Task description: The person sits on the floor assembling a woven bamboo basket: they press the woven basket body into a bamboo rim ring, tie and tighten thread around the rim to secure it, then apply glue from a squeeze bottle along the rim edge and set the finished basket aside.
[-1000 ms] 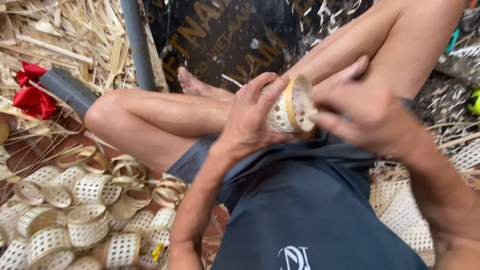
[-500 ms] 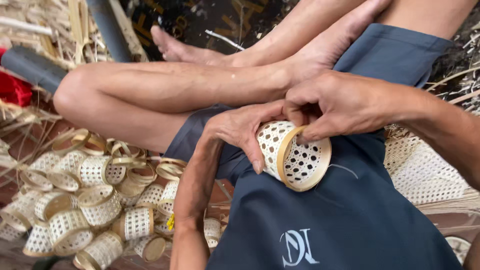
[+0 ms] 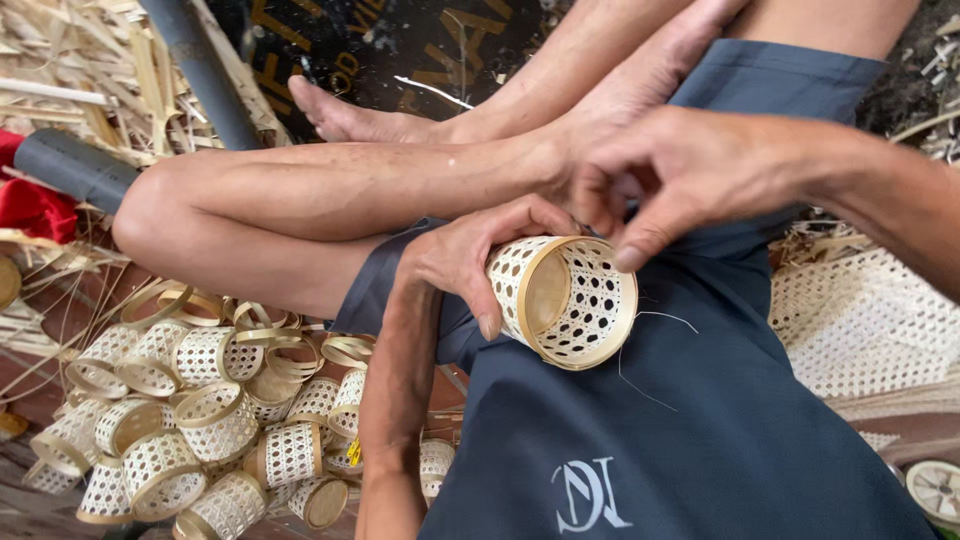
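Floor (image 3: 40, 505): pile of small woven baskets (image 3: 200, 440) at left; loose bamboo strips (image 3: 90, 70); woven cane sheet (image 3: 865, 325) at right.

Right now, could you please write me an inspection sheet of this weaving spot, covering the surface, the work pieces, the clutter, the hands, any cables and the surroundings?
Surface: the person's lap, in dark blue shorts, serves as the work surface.
Job's things: one small woven cup with a pale rim band, lying on its side, open mouth toward the camera.
Clutter: a pile of woven cups and loose rim hoops on the floor.
Grippers: left hand grips the cup's side; right hand pinches at its upper rim.
Cables: nothing seen; only a thin loose thread.
Surroundings: bamboo strips, a grey pipe, red cloth, woven sheet.
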Tool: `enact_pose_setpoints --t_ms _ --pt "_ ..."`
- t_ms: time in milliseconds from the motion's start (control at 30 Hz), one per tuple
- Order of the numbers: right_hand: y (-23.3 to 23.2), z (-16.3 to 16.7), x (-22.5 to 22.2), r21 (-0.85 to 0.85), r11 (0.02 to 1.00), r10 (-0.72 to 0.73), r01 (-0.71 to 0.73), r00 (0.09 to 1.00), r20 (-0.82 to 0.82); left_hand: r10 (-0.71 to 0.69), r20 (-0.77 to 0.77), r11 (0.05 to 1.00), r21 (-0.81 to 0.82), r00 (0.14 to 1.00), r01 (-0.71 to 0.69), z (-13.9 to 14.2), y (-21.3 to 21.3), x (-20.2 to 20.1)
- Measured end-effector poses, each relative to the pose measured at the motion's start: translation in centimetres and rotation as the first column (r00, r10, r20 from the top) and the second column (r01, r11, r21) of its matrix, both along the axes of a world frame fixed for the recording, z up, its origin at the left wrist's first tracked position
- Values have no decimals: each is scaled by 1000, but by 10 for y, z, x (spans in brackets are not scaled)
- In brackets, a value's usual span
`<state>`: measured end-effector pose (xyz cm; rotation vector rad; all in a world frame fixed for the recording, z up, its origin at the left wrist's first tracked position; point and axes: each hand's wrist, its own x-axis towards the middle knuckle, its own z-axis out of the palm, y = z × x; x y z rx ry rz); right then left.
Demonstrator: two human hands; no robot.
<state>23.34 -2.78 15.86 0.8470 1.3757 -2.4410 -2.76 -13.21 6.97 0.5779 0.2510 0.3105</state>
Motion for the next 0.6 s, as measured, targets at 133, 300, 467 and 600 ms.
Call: enact_pose_setpoints --t_ms 133,300,467,600 --pt "-30 -8 14 -128 981 -130 144 985 113 63 -33 998 7 997 -63 7 -13 -5" --pt "-44 -19 18 -116 984 -120 131 988 99 14 -112 997 -71 994 -22 8 -27 -5" --pt "-24 1 3 470 879 -123 83 991 56 252 -65 964 -70 966 -256 1 -33 -1" --pt "-20 15 -13 964 258 33 64 997 -75 373 -182 916 -81 910 -392 -2 -40 4"
